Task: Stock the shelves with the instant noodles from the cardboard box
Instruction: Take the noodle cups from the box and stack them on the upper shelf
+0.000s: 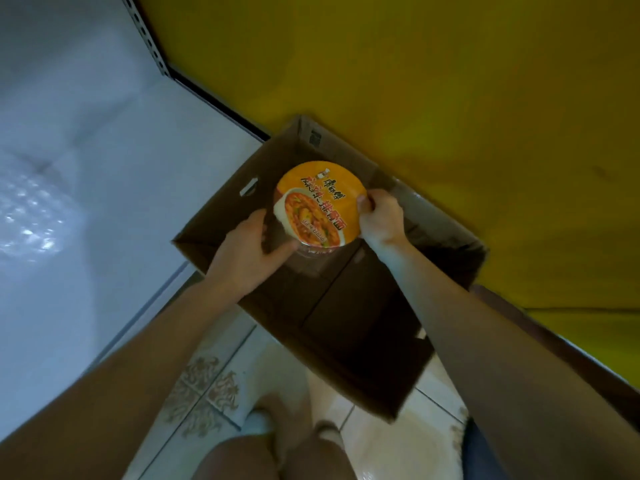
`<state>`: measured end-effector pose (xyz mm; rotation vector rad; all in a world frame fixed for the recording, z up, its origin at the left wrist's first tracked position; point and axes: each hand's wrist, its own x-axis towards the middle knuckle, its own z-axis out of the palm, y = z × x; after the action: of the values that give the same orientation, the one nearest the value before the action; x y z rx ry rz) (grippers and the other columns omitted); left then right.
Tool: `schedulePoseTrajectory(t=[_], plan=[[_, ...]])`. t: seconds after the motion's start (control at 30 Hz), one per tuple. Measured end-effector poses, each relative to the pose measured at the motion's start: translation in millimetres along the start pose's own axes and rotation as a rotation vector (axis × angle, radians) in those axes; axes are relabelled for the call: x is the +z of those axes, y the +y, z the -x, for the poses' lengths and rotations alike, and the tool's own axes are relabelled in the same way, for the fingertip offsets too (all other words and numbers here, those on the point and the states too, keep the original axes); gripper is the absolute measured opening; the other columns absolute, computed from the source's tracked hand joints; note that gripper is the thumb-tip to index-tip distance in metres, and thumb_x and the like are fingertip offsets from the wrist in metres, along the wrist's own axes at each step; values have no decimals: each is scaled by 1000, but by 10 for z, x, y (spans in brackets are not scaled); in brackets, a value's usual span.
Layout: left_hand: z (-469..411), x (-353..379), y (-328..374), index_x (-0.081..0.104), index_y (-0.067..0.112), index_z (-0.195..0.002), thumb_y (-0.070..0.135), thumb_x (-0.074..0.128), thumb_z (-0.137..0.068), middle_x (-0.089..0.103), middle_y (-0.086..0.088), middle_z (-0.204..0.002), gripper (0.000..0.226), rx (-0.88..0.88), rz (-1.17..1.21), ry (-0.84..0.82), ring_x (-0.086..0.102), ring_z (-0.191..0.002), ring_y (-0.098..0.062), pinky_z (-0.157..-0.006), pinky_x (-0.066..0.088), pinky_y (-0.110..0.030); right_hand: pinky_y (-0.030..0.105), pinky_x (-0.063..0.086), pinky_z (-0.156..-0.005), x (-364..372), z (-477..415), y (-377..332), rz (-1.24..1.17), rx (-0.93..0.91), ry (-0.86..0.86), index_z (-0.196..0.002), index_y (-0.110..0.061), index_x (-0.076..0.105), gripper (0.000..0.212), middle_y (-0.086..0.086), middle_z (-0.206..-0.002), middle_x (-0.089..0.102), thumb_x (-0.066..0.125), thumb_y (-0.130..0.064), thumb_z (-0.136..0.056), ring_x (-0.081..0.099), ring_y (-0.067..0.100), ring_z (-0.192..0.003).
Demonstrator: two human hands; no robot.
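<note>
Above the cardboard box [214, 220], the noodle bowl [320, 202] is held lid-up by both hands: left hand [247, 252] curled round its 7 o'clock side, right hand [381, 218] pinching the rim at 3. The white shelf [104, 209] lies toward 9 o'clock, nearer the left hand.

— Your left hand [242, 251] and right hand [381, 220] are bare, and your forearms [485, 323] are uncovered to the picture's edge.
— Your knees [242, 459] are bare too. Something pale covers your foot [258, 420], too blurred to tell sock from slipper.
</note>
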<state>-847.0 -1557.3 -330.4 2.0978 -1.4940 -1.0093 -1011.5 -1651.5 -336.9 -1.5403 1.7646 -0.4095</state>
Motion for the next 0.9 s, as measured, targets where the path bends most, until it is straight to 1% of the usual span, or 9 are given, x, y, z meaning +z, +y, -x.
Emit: schedulePoseTrajectory(t=[0.1,0.13,0.2,0.27,0.4,0.63,0.7,0.8,0.9], plan=[[363,-344,294,37,13,-132,51,66,-75,53,-7,-127,74,31,-77,-67,52,-117,-23,-93,47,-36,50,52,-83,-572,323,-441,15,-57,-11,-111,0,56,30,22,-109,61,37,-20,-99,60,36,-100],[479,-474,431,34,14,-134,58,64,-72,52,-7,-127,82,36,-96,-86,51,-118,-23,-93,49,-41,50,52,-82,-772,432,-599,27,-74,-13,-109,0,57,30,22,-106,61,37,-20,-99,60,36,-97],[705,-732,725,29,14,-139,63,61,-71,51,-9,-129,89,66,-147,-83,50,-118,-24,-92,49,-42,46,52,-78,-1186,639,-941,64,-114,-6,-107,0,58,30,22,-103,63,37,-21,-100,61,35,-91],[971,-1010,1064,28,11,-140,54,63,-76,51,-10,-129,85,116,-238,-40,51,-117,-25,-90,48,-35,39,47,-71,-1602,852,-1293,137,-167,15,-104,0,59,31,23,-103,63,37,-21,-99,59,33,-87],[1465,-1593,1667,26,9,-142,53,58,-81,50,-11,-133,82,212,-392,42,53,-114,-27,-91,48,-36,39,39,-71,-2413,1306,-2012,215,-251,60,-104,2,60,31,24,-106,63,39,-19,-98,57,38,-96],[2295,-2635,2661,42,3,-135,46,59,-84,55,-17,-127,69,282,-527,235,55,-112,-34,-91,45,-39,37,28,-65,-3621,2143,-3238,249,-424,116,-91,3,62,32,26,-98,63,40,-19,-97,55,37,-90],[2511,-2913,2894,50,4,-128,46,59,-84,60,-17,-121,61,301,-559,315,58,-106,-34,-86,47,-40,37,29,-65,-3905,2374,-3584,247,-500,124,-88,3,63,32,26,-95,63,40,-19,-96,56,37,-88],[2847,-3310,3186,58,8,-117,48,58,-84,66,-11,-108,52,325,-648,433,63,-94,-29,-77,50,-37,36,40,-66,-4246,2688,-4037,193,-590,119,-80,3,62,31,23,-79,61,43,-18,-94,59,36,-79],[3203,-3675,3352,69,4,-89,41,77,-67,70,-11,-74,43,344,-699,507,65,-59,-28,-49,51,-34,29,44,-55,-4441,3019,-4434,128,-658,85,-64,-5,53,32,11,-57,51,44,-17,-93,56,29,-57]])
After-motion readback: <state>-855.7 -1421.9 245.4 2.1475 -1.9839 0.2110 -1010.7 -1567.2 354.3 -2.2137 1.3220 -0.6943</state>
